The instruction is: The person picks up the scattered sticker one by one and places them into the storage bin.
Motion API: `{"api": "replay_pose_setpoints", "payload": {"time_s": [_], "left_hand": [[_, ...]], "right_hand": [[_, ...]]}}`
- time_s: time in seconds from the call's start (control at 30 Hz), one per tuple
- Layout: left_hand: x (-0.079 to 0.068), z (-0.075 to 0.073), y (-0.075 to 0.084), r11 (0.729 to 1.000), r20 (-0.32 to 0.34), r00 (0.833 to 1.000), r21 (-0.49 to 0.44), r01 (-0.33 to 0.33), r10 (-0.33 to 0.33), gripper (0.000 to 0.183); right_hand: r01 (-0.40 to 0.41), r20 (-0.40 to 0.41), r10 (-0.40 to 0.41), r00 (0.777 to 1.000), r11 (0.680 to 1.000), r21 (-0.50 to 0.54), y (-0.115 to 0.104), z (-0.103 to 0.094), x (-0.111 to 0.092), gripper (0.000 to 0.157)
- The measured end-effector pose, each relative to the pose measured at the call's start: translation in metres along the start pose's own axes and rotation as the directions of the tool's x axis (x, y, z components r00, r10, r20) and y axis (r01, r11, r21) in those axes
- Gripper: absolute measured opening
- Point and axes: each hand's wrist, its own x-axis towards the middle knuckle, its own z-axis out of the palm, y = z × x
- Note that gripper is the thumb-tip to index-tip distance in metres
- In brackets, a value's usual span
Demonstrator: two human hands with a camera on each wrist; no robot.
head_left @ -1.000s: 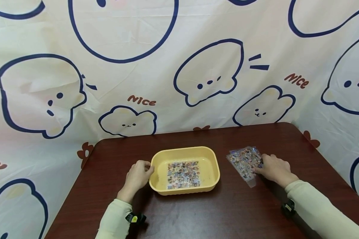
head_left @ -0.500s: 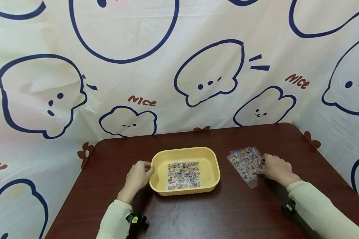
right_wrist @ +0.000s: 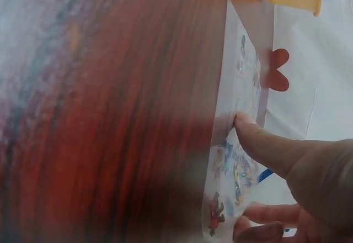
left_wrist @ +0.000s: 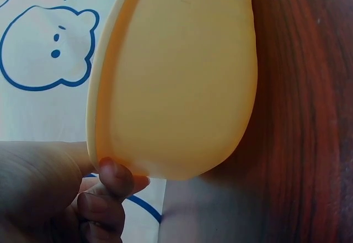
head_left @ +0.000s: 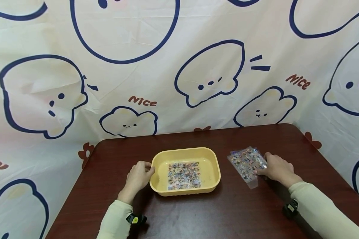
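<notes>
Working over the dark red table (head_left: 191, 219). Gripping the yellow tray (head_left: 208, 174) at its left rim with the left hand (head_left: 139, 176). Pinching the patterned sheets (head_left: 244, 162) at their right end with the right hand (head_left: 278, 170), the nearer one; lying right of the tray, left of that hand, slanting lengthwise far-left to near-right. Seeing a lone sheet (head_left: 183, 175) lying inside the tray.

Left grip (head_left: 137, 177) pinching, fingers (left_wrist: 102, 205) curled; right grip (head_left: 277, 168) pinching, thumb (right_wrist: 270, 146) extended; arms (head_left: 320, 207) well apart.

Soft light leaves a pale sheen on the table (head_left: 209, 212); the right wrist view looks blurry.
</notes>
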Motion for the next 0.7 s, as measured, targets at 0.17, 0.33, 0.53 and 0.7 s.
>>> {"api": "replay_pose_setpoints", "payload": {"time_s": [0.17,0.33,0.53,0.7], "left_hand": [[-0.0003,0.0001,0.0004,1.000,-0.007,1.000,0.002,-0.004,0.004,0.033],[-0.0006,-0.0003,0.0007,1.000,-0.007,1.000,0.002,-0.005,0.005,0.032],[-0.0012,-0.0011,0.0013,1.000,-0.001,1.000,0.004,-0.012,0.012,0.031],[0.0009,-0.0002,0.0005,1.000,-0.006,1.000,0.002,-0.011,0.011,0.032]], "right_hand": [[0.006,-0.047,-0.005,0.999,1.000,0.027,0.0000,0.0029,-0.0005,0.060],[0.039,-0.097,-0.036,0.995,0.999,0.028,-0.0009,0.0039,-0.0018,0.040],[0.065,-0.132,-0.065,0.989,0.998,0.003,0.0001,0.0043,-0.0030,0.023],[0.089,-0.158,-0.087,0.984,0.996,0.006,0.0014,0.0035,-0.0044,0.018]]}}
